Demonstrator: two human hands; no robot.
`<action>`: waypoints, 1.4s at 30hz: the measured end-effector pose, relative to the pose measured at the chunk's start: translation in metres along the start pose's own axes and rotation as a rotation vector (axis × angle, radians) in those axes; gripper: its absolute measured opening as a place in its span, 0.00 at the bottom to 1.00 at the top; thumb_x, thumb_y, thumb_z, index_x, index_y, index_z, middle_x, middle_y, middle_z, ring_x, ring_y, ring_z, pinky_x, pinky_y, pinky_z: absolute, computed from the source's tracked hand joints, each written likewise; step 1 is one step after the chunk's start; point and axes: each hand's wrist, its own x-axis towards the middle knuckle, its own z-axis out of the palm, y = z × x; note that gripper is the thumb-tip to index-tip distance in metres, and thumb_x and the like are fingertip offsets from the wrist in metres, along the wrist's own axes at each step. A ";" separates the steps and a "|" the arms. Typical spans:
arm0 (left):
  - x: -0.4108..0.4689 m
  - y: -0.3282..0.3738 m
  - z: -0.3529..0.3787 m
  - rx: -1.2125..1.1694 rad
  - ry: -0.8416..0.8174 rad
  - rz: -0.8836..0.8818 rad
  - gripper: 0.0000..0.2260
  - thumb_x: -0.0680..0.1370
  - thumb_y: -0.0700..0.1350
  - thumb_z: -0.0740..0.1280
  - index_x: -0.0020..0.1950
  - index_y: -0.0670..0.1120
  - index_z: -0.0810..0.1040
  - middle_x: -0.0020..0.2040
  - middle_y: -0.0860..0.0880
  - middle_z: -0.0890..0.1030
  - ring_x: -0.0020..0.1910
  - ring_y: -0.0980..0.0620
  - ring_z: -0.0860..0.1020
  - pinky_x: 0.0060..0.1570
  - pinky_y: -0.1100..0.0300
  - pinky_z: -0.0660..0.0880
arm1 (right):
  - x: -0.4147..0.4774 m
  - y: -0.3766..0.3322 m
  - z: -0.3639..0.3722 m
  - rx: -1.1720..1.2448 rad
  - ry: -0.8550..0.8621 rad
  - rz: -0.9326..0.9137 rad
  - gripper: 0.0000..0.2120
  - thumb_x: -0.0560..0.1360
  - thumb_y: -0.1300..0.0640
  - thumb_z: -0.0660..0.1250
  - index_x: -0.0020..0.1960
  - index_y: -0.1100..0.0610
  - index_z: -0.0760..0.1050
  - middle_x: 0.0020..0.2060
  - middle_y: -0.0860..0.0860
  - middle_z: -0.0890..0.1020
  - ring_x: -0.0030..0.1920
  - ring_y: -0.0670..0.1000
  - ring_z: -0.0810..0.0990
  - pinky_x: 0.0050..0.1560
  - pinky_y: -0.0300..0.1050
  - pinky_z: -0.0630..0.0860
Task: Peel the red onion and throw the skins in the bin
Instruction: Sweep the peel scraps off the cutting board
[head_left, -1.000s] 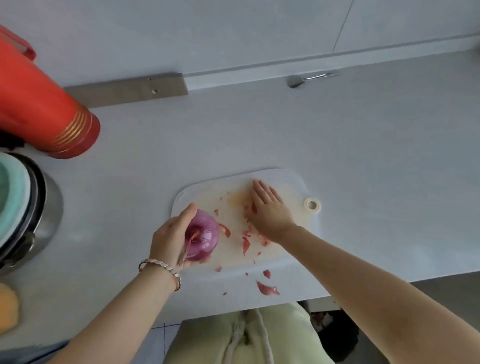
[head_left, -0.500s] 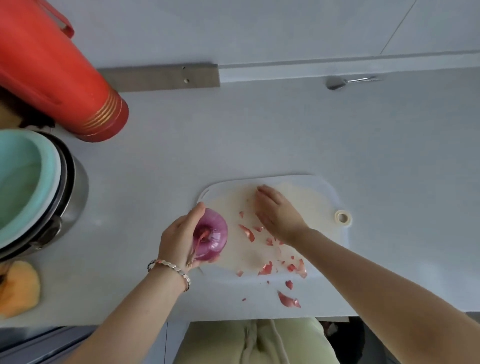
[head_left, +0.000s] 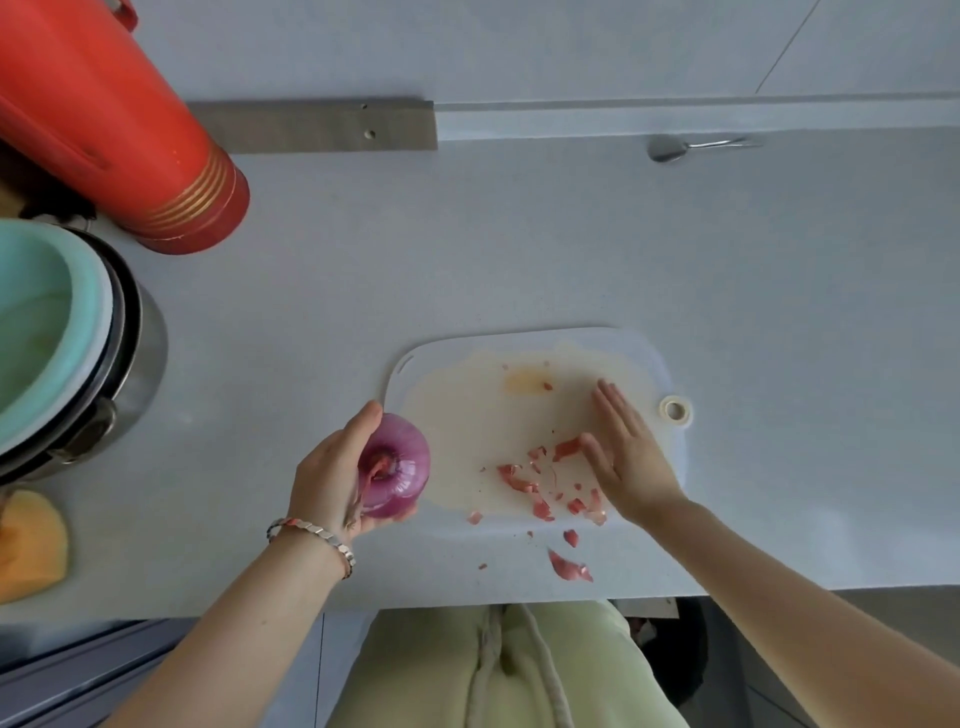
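Note:
My left hand (head_left: 332, 475) grips the peeled purple-red onion (head_left: 400, 467) just off the left edge of the white cutting board (head_left: 467, 405). My right hand (head_left: 626, 457) lies flat and open on the board's right half, its edge against a loose heap of red onion skins (head_left: 540, 488). More skin scraps (head_left: 569, 565) lie on the counter in front of the board, near the counter's front edge. No bin can be made out with certainty; a dark object (head_left: 680, 649) shows below the counter edge.
A tall red flask (head_left: 119, 130) stands at the back left. A steel pot with a pale green bowl (head_left: 47, 322) in it sits at the left edge, an orange cloth (head_left: 31, 545) in front of it. A spoon (head_left: 670, 148) lies by the back wall.
My right hand has slid from the board's middle to its right side and swept the skins toward the front edge. The left hand keeps its hold on the onion.

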 end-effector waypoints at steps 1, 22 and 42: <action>-0.001 -0.001 -0.001 -0.005 0.009 -0.010 0.29 0.80 0.49 0.58 0.18 0.48 0.77 0.19 0.51 0.75 0.29 0.46 0.70 0.42 0.48 0.68 | -0.001 -0.002 0.004 -0.044 -0.005 0.011 0.39 0.73 0.33 0.41 0.74 0.59 0.51 0.71 0.46 0.50 0.72 0.45 0.47 0.72 0.38 0.41; -0.019 -0.010 -0.002 -0.048 0.000 0.028 0.28 0.80 0.49 0.60 0.19 0.50 0.79 0.20 0.53 0.76 0.32 0.44 0.71 0.45 0.44 0.70 | 0.007 -0.029 0.032 -0.123 -0.174 -0.365 0.35 0.77 0.38 0.44 0.70 0.64 0.62 0.70 0.60 0.65 0.71 0.59 0.62 0.72 0.56 0.55; -0.012 -0.025 -0.004 -0.014 0.029 -0.097 0.14 0.75 0.54 0.67 0.36 0.45 0.82 0.39 0.41 0.79 0.34 0.46 0.77 0.27 0.54 0.79 | -0.059 -0.035 0.059 -0.099 -0.311 -0.662 0.27 0.80 0.46 0.44 0.65 0.63 0.69 0.65 0.57 0.74 0.66 0.56 0.71 0.67 0.54 0.63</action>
